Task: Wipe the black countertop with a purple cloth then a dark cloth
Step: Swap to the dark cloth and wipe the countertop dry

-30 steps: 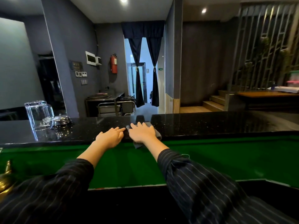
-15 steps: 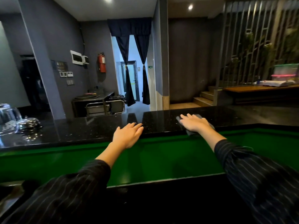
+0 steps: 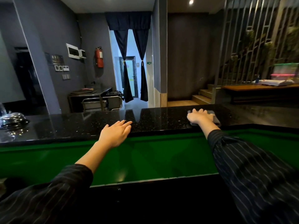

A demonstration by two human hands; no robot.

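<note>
The black speckled countertop runs across the middle of the view, above a green panel. My right hand lies flat, palm down, pressing a dark grey cloth onto the counter at the right; only the cloth's edges show around the fingers. My left hand rests at the counter's near edge in the middle, fingers spread, fingertips on the black surface, holding nothing. No purple cloth is in view.
A shiny metal bell and part of a glass stand on the counter at the far left. Beyond the counter are a steel trolley, a curtained doorway and steps at the right.
My right hand has slid the dark cloth to the right along the counter, away from my left hand. The view has turned right, so the glass and bell sit further left.
</note>
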